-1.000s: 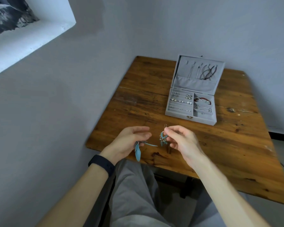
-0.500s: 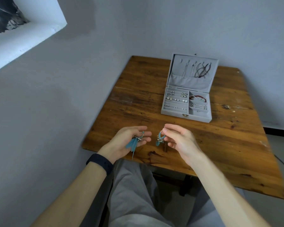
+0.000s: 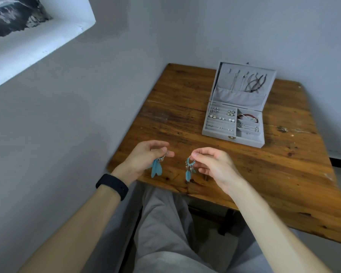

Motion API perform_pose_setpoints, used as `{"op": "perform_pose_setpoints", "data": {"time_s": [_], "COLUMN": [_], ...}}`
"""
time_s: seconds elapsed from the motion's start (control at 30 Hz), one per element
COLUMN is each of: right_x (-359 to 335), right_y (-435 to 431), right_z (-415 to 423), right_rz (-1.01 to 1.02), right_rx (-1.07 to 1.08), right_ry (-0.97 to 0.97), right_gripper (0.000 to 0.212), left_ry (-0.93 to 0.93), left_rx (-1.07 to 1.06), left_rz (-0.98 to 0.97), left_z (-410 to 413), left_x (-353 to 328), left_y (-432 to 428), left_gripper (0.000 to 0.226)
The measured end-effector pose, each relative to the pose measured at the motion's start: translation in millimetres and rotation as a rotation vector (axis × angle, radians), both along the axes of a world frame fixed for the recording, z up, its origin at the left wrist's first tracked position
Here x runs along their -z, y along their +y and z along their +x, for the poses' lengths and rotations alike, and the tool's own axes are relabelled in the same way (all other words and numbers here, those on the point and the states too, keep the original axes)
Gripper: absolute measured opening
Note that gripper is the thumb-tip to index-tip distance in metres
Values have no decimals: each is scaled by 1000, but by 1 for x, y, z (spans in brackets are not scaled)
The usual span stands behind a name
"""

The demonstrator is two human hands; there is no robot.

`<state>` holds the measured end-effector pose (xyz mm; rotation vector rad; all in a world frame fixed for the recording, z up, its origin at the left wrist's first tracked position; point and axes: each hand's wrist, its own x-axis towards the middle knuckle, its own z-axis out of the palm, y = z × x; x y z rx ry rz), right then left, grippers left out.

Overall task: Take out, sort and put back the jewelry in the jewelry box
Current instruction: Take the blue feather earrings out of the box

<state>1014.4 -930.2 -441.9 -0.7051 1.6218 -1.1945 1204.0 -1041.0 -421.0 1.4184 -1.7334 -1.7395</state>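
Head view, the only 1: left hand (image 3: 146, 158) is pinched on a blue feather earring (image 3: 156, 168), right hand (image 3: 213, 164) is pinched on its twin earring (image 3: 189, 166) by the hook, both dangling just above the near edge of the desk (image 3: 283, 174), near each other but apart. Change over the last second: the 2 hands were almost touching, with the left one's feathers splayed sideways; now they've pulled apart and both pieces hang straight down. My read: the pair has just been untangled or compared and is ready to be laid down or put back together as 1 set, so this is mid-sort, not near the end. Jewelry box (image 3: 233, 123) sits well apart from the hands, toward the far right of the desk, lid (image 3: 242, 81) standing open. Lid interior carries several thin necklaces (image 3: 244, 80), some silver, some dark cord, hanging into a pocket. Base, left section: ring-roll rows holding small studs and pearl earrings (image 3: 222, 117), roughly 3 rows occupied, exact count too small to tell. Base, right section: stacked compartments, the top 1 with a red braided bracelet (image 3: 246, 116), the ones below with silver bits I can't identify. So most of the stock is in the box; only the feather pair is out. Black band (image 3: 112, 186) on the left wrist.
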Motion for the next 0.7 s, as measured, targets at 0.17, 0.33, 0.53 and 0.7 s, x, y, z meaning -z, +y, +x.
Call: {"op": "perform_pose_setpoints", "data": {"time_s": [0.17,0.33,0.53,0.7], "right_x": [-4,-9,-13,11], "right_y": [-9,-16,-25,-57], "right_z": [9,20,25,24], "right_rz": [16,19,35,102], "right_rx": [-34,-154,-420,-260], "right_ry": [6,4,-84,174], "right_gripper": [10,11,19,16], "left_ry": [121,157,133,-24], "left_rx": [-142,-57,97,84], "left_rz": [216,297,176,-45], "left_z": [13,30,42,18], "left_x": [6,10,3,23], "left_y": [-4,-9,-23,-40], "left_gripper": [31,33,27,21]}}
